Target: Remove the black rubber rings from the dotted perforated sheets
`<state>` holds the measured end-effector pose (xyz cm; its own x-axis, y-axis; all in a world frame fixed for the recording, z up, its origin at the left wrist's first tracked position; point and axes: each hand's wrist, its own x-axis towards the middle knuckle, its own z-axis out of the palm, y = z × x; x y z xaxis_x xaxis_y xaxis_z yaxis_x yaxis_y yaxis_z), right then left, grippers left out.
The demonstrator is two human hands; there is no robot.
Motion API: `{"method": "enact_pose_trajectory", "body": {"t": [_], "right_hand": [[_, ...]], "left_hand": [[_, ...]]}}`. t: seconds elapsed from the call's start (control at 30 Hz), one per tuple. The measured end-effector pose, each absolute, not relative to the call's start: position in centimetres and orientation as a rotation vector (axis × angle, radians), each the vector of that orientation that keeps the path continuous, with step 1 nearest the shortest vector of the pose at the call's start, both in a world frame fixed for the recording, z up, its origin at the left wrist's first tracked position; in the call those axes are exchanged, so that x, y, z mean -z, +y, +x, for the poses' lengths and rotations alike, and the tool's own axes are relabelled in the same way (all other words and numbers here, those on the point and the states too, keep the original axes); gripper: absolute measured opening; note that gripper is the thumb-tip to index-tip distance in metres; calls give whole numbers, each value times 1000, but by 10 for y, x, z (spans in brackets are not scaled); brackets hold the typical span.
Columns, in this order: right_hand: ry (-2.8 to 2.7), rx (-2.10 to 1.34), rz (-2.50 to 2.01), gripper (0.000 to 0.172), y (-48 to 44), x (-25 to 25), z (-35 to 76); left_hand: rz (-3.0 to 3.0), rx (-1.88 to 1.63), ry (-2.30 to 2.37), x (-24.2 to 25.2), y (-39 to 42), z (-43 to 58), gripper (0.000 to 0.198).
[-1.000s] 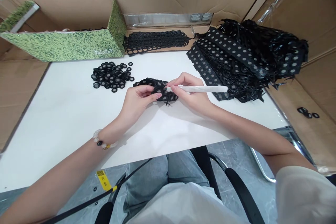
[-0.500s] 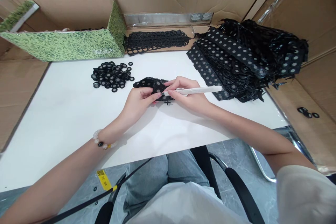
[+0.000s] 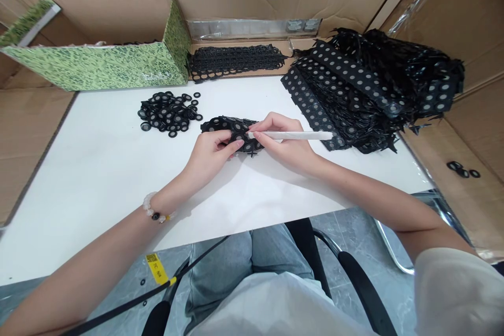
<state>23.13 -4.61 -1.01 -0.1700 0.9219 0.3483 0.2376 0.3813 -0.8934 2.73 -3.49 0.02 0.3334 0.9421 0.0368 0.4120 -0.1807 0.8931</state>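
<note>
My left hand is closed on the near left side of a black dotted sheet, thumb on top. This sheet has rows of grey round spots and a ragged edge, and it lies bunched above the white table. In my right hand a slim white pen-like tool is pinched between thumb and fingers. Its tip points left at the sheet, close to my left thumb; whether it touches cannot be made out. Left of the sheet lies a loose pile of small black rings.
A large heap of black dotted sheets covers the table's right back. Behind lie black perforated strips on cardboard. A green patterned box stands back left. Several black rings rest on cardboard at right. A black cable crosses below the table.
The white tool's tip has moved slightly right, away from my left thumb. Both hands otherwise stay nearly in place around the sheet.
</note>
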Motion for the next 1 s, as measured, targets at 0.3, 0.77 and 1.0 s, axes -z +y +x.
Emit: {"method": "enact_pose_trajectory", "body": {"t": [0.3, 0.77, 1.0], "right_hand": [[-1749, -681, -1101, 14, -51, 12, 226], [-1831, -651, -975, 14, -51, 16, 228], [-1779, -737, -999, 15, -52, 14, 227]], "left_hand": [[1915, -855, 1159, 4, -36, 28, 46], [2041, -901, 1280, 2, -34, 26, 31], [1640, -1034, 1317, 6, -36, 29, 23]]}}
